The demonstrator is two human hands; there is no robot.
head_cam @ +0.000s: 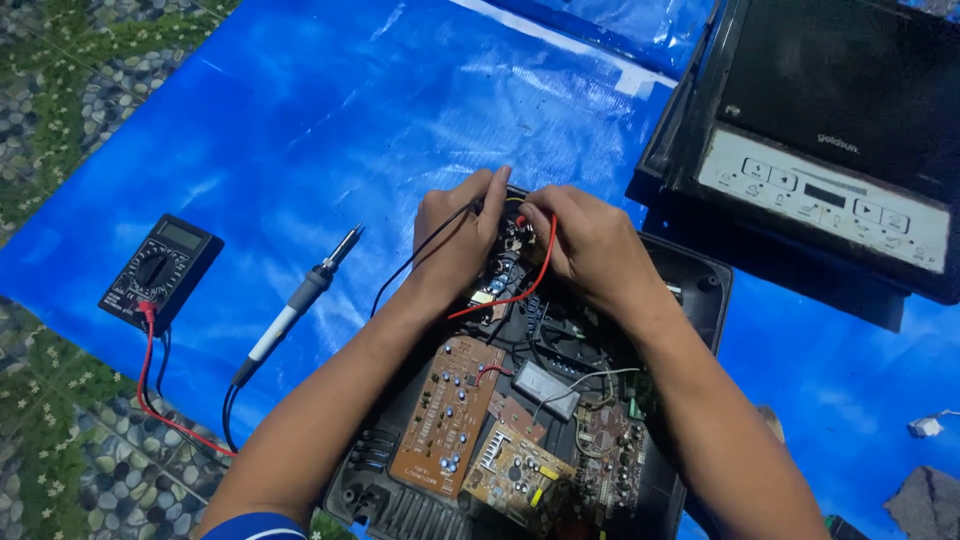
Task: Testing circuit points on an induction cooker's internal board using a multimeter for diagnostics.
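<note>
Far left: a black multimeter [160, 271] lies on the blue sheet [330, 120], its red lead [150, 385] and black lead [229, 415] looping off the near edge onto the pebble-patterned floor [60, 100]. Just right of it, a soldering iron [297, 303] rests on the sheet, tip pointing up and right. Centre: an opened black casing [700, 290] holds brown circuit boards [448, 415]. The left hand [455, 240] pinches the black probe [478, 208] at the casing's far end; the right hand [590, 250] pinches the red probe [522, 220] beside it, fingertips of both hands close together over the parts. Upper right: a black cooktop lid [840, 70] stands tilted, with a pale rectangular control panel [822, 197] along its lower edge. Far right: small scraps [925, 427] lie on the sheet.
</note>
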